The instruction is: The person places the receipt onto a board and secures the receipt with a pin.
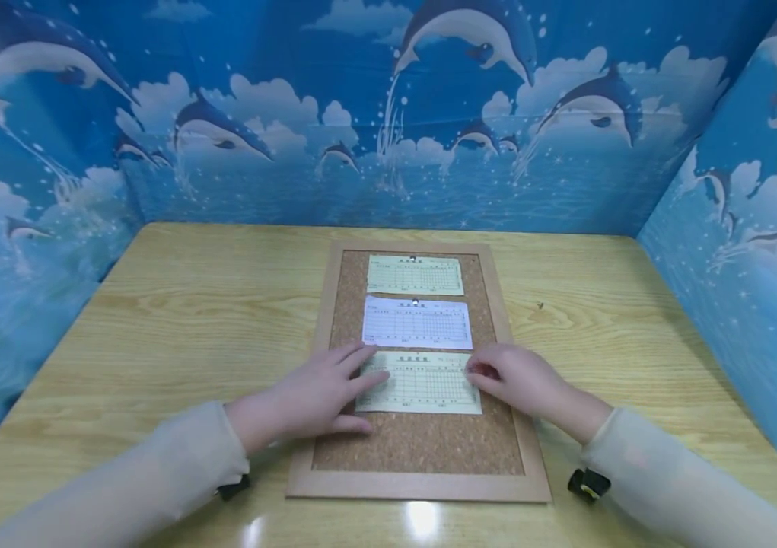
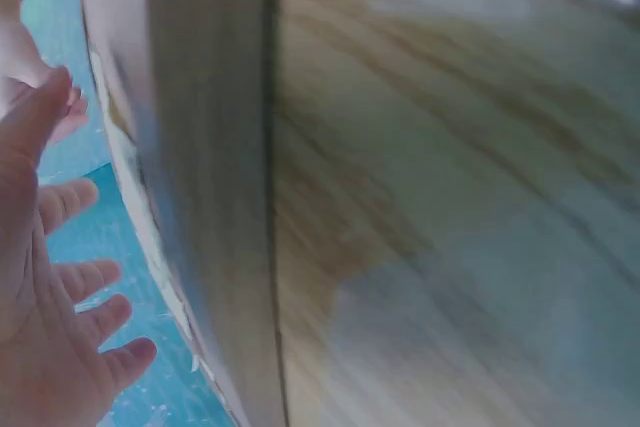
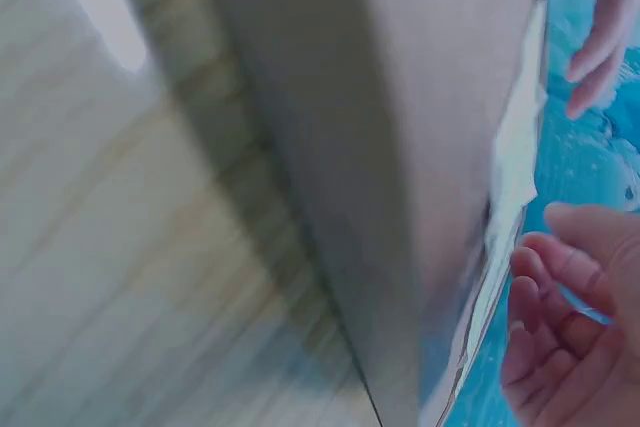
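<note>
A pale green printed slip lies lowest of three on a wood-framed cork board. My left hand is spread over the slip's left side, fingers straight and apart. At its right edge is my right hand, with thumb and fingers bent. In the right wrist view these curled fingers hover close to the slip, thumb near the index finger; I cannot tell whether they pinch anything. Above lie a lilac slip and another green slip, each with a small shiny pin at its top.
The board lies on a wood-grain table backed by blue dolphin-print cloth, which also lines the sides. A small dark speck sits on the table right of the board. Black straps show below the sleeves.
</note>
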A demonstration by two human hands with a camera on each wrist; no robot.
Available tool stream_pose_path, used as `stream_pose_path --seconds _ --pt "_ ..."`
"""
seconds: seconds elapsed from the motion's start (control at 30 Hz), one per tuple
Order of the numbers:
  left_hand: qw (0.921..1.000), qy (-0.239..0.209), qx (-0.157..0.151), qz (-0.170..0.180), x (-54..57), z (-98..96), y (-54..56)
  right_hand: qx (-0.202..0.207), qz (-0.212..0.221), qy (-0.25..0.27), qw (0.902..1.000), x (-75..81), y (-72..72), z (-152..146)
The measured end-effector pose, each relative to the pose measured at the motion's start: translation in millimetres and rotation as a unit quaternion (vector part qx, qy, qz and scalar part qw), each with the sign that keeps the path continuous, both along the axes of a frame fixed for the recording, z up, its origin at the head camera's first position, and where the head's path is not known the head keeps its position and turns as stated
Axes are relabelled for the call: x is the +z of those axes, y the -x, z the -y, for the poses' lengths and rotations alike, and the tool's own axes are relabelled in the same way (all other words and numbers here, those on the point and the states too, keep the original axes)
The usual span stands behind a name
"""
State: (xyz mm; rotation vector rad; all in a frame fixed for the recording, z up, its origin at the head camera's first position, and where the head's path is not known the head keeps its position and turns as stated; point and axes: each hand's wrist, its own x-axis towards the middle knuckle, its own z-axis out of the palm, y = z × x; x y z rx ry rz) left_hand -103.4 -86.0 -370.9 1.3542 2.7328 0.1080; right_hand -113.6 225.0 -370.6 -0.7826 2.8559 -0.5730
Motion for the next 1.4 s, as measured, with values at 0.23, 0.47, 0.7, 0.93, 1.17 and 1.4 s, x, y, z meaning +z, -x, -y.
stream_pose_path --seconds 0.23,0.47,0.7,0.93,1.17,1.4 --pt "0.9979 0.046 -0.026 0.037 -1.5 4.3 -0.5 0.131 -0.092 -0.052 0.9857 -1.4 -6.5 0.6" --pt "0.9957 0.058 -0.048 0.054 -5.7 1.9 2.1 0.178 -0.089 -0.065 0.9779 -6.2 -6.5 -2.1" --pt "0.9940 0.070 -0.047 0.070 -2.9 -1.7 2.4 0.178 -0.070 -0.076 0.9787 -6.3 -5.6 -2.6" --pt "0.9923 0.093 -0.042 0.071 0.0 -2.2 1.5 0.180 -0.060 -0.076 0.9789 -5.7 -4.6 -3.0" --pt "0.9920 0.098 -0.044 0.066 -1.2 -2.0 2.5 0.182 -0.060 -0.069 0.9790 -6.0 -3.8 -3.2" --pt "0.9907 0.105 -0.052 0.069 -3.6 -1.1 -1.7 0.190 -0.050 -0.064 0.9784 -9.3 -6.1 -2.6"
